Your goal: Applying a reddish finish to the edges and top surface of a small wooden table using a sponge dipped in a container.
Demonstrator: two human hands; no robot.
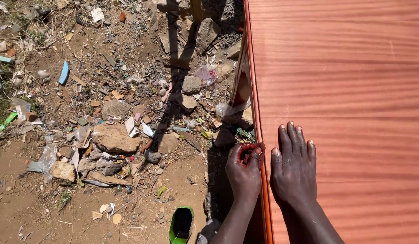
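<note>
Large reddish-brown wooden panel [345,90] fills the right half of the frame, lying flat. Right hand [294,167] rests open on it, palm down, fingers spread narrowly near the left edge. Left hand [244,169] at lower centre pinches a small stain-soaked rag [257,151] against the panel's edge. Panel looks stiff and fairly heavy — best gripped along the edges, surface possibly wet and slippery. Rag is soft, light. Rubble-strewn ground [105,135] — left side.
</note>
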